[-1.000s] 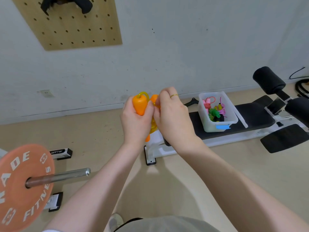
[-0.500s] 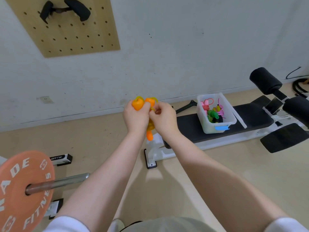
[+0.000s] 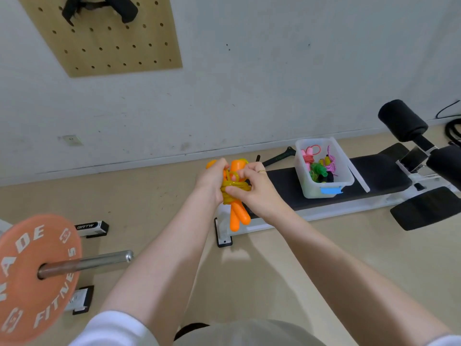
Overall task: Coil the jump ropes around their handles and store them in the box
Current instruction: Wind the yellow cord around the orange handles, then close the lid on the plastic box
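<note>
Both forearms extended forward, left hand (image 3: 210, 179) clenched in a fist-like grip, right hand (image 3: 257, 193) alongside, fingertips pinched, knuckles touching.

I have one view only, from a wide-angle camera on the person's head. It looks forward and steeply down past both forearms, near the left hand (image 3: 212, 179) and right hand (image 3: 257, 193), toward the floor (image 3: 324, 258), the wall (image 3: 249, 83) and the counter (image 3: 374, 176) at right.
</note>
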A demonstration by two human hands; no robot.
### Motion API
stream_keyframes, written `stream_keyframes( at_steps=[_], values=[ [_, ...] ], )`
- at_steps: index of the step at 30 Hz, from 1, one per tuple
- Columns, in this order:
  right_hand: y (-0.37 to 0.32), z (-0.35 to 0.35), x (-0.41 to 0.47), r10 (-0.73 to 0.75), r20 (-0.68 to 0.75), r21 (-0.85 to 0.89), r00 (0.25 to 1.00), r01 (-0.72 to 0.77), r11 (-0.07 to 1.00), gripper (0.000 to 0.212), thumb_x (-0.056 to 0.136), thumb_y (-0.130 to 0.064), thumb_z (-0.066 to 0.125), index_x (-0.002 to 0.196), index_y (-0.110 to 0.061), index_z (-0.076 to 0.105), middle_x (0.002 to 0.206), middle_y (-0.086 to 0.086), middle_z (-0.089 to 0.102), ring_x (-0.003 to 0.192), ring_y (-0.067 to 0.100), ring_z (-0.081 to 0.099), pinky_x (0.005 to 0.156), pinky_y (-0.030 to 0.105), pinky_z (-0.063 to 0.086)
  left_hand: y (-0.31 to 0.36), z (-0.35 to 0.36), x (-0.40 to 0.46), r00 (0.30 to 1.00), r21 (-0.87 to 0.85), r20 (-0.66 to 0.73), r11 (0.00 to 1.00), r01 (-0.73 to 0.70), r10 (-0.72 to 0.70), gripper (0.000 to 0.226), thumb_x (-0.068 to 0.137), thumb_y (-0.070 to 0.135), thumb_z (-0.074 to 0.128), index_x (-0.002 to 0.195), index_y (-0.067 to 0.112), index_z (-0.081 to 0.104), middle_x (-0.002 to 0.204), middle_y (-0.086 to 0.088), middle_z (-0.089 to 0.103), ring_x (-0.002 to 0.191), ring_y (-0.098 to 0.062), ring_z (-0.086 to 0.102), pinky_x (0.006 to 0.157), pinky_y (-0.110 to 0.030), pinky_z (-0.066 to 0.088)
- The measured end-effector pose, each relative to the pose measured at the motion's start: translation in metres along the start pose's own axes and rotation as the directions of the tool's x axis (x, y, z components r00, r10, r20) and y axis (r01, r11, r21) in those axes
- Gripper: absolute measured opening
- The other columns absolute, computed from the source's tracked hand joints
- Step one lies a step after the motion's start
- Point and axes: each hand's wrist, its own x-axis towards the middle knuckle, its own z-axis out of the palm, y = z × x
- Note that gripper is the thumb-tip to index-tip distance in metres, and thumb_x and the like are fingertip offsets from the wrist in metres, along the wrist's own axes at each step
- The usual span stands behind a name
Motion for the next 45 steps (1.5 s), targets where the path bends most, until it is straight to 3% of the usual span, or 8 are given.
stream_keyframes(
  at_steps=[10,16,23,26,31,37,41,45],
  values=[
    [0.031,-0.06,-0.025,0.102,-0.036,-0.233,0.994,-0.107,0.966,0.037,0.079,-0.016,0.07,0.111,-0.01,0.053,0.116,0.004,0.04,0.097,0.012,0.047,0.087,0.024,0.041,-0.032,0.062,-0.01,0.999,-0.003,0.039,1.0,-0.008,0.008,0.025,0.077,0.009,0.056,0.056,0.015,0.046,0.046,-0.002,0.046,0.034,-0.014,0.044,0.04,-0.015,0.038],
    [0.066,-0.091,-0.014,0.025,-0.059,-0.329,0.998,-0.043,0.943,0.078,0.077,-0.023,0.07,0.141,-0.012,0.028,0.145,0.009,0.026,0.131,0.025,0.034,0.104,0.033,0.035,-0.034,0.104,0.001,0.993,0.109,0.079,0.99,-0.091,0.082,0.01,0.084,0.018,0.064,0.079,0.013,0.056,0.07,-0.006,0.058,0.058,-0.017,0.056,0.05,-0.023,0.044],
    [0.119,-0.138,0.032,0.184,-0.052,-0.564,0.982,-0.181,0.806,0.082,0.083,-0.038,0.064,0.146,-0.018,0.016,0.157,0.001,-0.001,0.142,0.027,0.017,0.109,0.038,0.029,-0.034,0.199,0.054,0.97,0.124,0.154,0.978,0.167,-0.185,0.081,0.053,0.066,0.065,0.115,0.014,0.055,0.109,-0.014,0.062,0.101,-0.032,0.06,0.09,-0.051,0.049],
    [0.144,-0.17,0.068,0.252,-0.111,-0.6,0.961,-0.267,0.754,0.085,0.08,-0.039,0.067,0.145,-0.019,0.015,0.155,0.008,0.011,0.137,0.032,0.026,0.109,0.042,0.03,-0.022,0.241,0.072,0.935,0.14,0.261,0.968,0.208,-0.239,0.036,0.089,0.048,0.051,0.097,0.013,0.052,0.098,-0.014,0.059,0.095,-0.028,0.059,0.088,-0.044,0.051],
    [0.184,-0.235,0.132,0.442,-0.181,-0.444,0.879,-0.474,0.761,0.063,0.082,-0.025,0.065,0.135,-0.017,0.033,0.134,0.005,0.038,0.115,0.026,0.047,0.092,0.036,0.042,0.005,0.293,0.123,0.861,0.216,0.425,0.955,0.204,-0.28,0.039,0.094,0.049,0.043,0.108,0.015,0.058,0.1,-0.012,0.066,0.09,-0.02,0.063,0.067,-0.028,0.049],
    [0.263,-0.278,0.182,0.73,-0.171,-0.139,0.661,-0.75,0.647,0.044,0.07,-0.024,0.068,0.107,-0.012,0.047,0.105,0.013,0.058,0.096,0.029,0.058,0.08,0.041,0.051,0.017,0.333,0.196,0.889,0.35,0.344,0.92,0.178,-0.303,0.024,0.096,0.025,0.043,0.112,0.01,0.054,0.094,-0.006,0.067,0.088,-0.016,0.061,0.087,-0.031,0.047],
    [0.296,-0.292,0.21,0.733,-0.168,-0.075,0.659,-0.75,0.657,0.043,0.075,-0.025,0.068,0.111,-0.012,0.046,0.103,0.01,0.058,0.093,0.026,0.057,0.073,0.035,0.045,0.006,0.351,0.224,0.9,0.448,0.239,0.864,0.23,-0.364,0.015,0.096,0.021,0.043,0.092,0.016,0.057,0.088,-0.002,0.066,0.083,-0.015,0.061,0.083,-0.028,0.048],
    [0.326,-0.308,0.24,0.717,-0.062,0.017,0.695,-0.717,0.697,0.051,0.075,-0.04,0.064,0.117,-0.014,0.052,0.107,0.004,0.06,0.1,0.024,0.057,0.086,0.038,0.048,-0.018,0.369,0.245,0.892,0.506,0.182,0.817,0.275,-0.413,0.015,0.096,0.017,0.045,0.105,0.012,0.056,0.096,-0.007,0.067,0.088,-0.019,0.061,0.08,-0.028,0.048]
  ],
)
